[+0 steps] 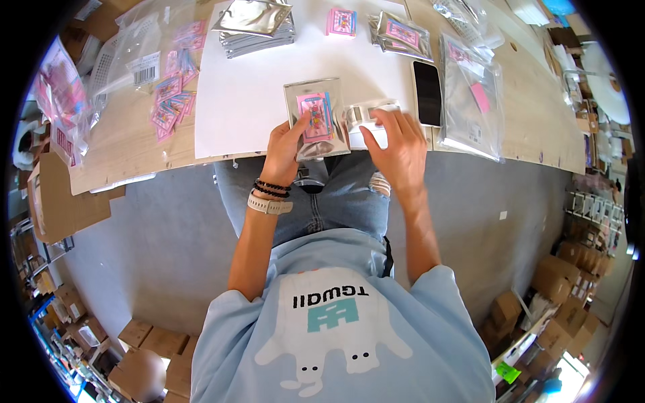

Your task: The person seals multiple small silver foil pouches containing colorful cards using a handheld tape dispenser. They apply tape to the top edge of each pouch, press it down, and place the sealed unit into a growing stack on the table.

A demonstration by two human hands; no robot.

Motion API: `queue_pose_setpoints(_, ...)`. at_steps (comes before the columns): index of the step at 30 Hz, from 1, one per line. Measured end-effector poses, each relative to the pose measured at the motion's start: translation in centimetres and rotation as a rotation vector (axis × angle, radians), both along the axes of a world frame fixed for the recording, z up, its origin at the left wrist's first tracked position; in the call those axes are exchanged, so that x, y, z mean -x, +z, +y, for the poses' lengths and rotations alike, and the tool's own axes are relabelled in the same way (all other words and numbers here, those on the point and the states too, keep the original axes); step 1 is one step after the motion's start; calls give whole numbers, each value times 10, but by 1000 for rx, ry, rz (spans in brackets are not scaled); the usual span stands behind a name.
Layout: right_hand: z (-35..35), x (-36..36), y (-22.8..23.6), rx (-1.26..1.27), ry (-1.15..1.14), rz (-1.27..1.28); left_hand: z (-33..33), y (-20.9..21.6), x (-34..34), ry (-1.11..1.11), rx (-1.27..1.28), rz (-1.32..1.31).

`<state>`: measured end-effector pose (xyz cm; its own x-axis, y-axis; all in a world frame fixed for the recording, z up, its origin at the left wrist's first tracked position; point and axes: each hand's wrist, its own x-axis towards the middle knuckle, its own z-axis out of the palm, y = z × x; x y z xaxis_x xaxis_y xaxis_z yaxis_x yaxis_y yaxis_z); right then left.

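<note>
1. The left hand [285, 144] pinches a silver foil pouch [316, 117] at its lower left edge, thumb on top over the pink card [314, 115] that shows through its clear face. The grip is closed on the pouch, which lies flat on the white sheet [242, 94] at the table's near edge.
2. The right hand [396, 144] rests palm down on a small white tape dispenser [369, 124], fingers spread over it. Whether the fingers clamp it or only lie on it I cannot tell.
3. The pouch lies just left of the dispenser, nearly touching it. Its long axis runs away from the person, tilted slightly, with the far end towards the middle of the table. The left hand is the nearer one to the pouch; the right hand is beside its right edge.
4. Counted near the hands: one pouch held, one pink card inside it, one dispenser, one black phone [427, 93] lying just right of the dispenser.
5. Farther out on the sheet: one stack of silver pouches [255, 23] at the far left, one loose pink card [341, 21] in the middle, one small pile of filled pouches [400, 33] to its right. How many are in each pile I cannot tell.
6. Left of the sheet lies a scatter of pink cards [171, 101] on the wooden table [537, 127], too overlapped to count. On the right lies a large clear bag [470, 101].
</note>
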<state>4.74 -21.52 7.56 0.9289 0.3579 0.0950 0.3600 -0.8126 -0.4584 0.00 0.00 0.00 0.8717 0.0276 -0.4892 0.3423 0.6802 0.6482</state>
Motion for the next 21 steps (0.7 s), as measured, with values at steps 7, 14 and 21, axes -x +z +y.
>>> queue_pose_setpoints(7, 1, -66, -14, 252, 611, -100, -4, 9, -4, -40, -60, 6)
queue_pose_setpoints(14, -1, -81, -24, 316, 652, -113, -5, -2, -8, -58, -30, -62)
queue_pose_setpoints(21, -5, -77, -23, 297, 659, -124, -7, -11, -9, -54, -37, -105)
